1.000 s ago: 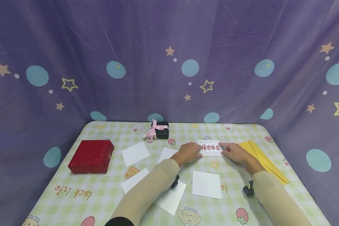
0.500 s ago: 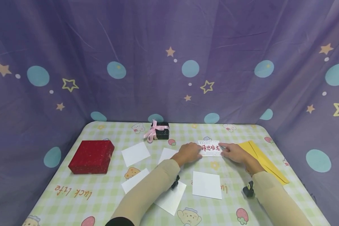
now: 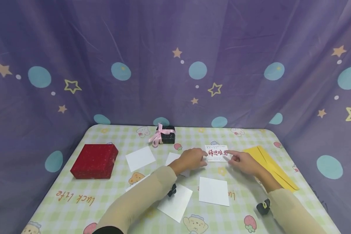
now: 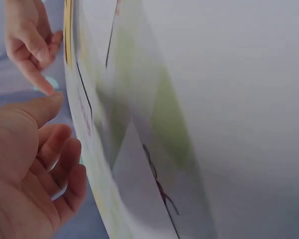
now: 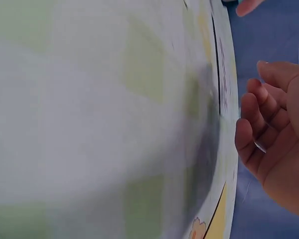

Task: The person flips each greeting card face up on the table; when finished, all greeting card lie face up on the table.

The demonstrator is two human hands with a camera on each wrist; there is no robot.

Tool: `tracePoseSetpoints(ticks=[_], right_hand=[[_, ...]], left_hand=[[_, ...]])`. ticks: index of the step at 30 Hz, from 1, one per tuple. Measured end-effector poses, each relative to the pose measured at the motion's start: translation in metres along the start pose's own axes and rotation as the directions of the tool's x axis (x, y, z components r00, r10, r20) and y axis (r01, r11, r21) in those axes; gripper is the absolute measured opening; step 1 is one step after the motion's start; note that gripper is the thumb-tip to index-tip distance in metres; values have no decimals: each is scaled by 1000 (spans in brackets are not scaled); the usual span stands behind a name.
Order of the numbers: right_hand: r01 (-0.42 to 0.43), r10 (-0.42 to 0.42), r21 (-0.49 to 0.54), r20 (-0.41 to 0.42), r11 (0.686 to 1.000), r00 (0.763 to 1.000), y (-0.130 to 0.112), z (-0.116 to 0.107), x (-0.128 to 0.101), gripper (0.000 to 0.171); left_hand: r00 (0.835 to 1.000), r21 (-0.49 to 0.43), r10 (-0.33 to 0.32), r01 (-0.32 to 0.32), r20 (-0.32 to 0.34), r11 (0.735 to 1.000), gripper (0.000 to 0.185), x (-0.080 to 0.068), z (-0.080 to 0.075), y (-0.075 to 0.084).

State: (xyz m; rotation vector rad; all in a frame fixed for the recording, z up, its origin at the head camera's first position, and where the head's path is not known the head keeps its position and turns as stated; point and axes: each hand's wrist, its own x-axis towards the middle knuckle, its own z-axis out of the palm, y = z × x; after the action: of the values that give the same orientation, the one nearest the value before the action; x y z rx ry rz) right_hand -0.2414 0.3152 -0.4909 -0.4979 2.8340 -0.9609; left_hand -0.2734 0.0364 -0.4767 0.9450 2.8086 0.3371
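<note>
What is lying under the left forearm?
Two white sheets show partly beside the left forearm, on the checked tablecloth. How far they reach under the sleeve is covered.

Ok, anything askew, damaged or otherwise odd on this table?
Nothing damaged or spilled. The blank white sheets lie scattered at differing angles, one partly under the left sleeve. Both hands sit at the printed card, which lies flat.

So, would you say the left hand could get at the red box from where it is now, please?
Probably yes. The left hand rests at the card with red lettering, and the red box sits apart on that hand's own side. Only flat white paper sheets lie between, so nothing tall blocks the way.
</note>
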Motion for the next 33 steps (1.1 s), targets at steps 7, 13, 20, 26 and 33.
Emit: tracePoseSetpoints(ticks=[7, 13, 20, 26, 33], right_hand=[[120, -122, 41, 45, 992, 992, -15, 17, -21, 41], [140, -151, 98, 119, 985, 981, -18, 26, -40, 41], [112, -146, 186, 179, 976, 973, -15, 33, -51, 43], [135, -166, 187, 165, 973, 972, -13, 38, -53, 41], [163, -186, 149, 150, 975, 971, -10, 40, -53, 38]], left_hand=[[995, 57, 94, -96, 43, 994, 48, -34, 4, 6], [993, 90, 89, -96, 81, 991, 57, -61, 11, 14], [994, 135, 73, -83, 82, 987, 64, -78, 22, 21], [995, 163, 74, -84, 67, 983, 69, -83, 29, 21], [995, 207, 87, -94, 44, 974, 70, -86, 30, 23]])
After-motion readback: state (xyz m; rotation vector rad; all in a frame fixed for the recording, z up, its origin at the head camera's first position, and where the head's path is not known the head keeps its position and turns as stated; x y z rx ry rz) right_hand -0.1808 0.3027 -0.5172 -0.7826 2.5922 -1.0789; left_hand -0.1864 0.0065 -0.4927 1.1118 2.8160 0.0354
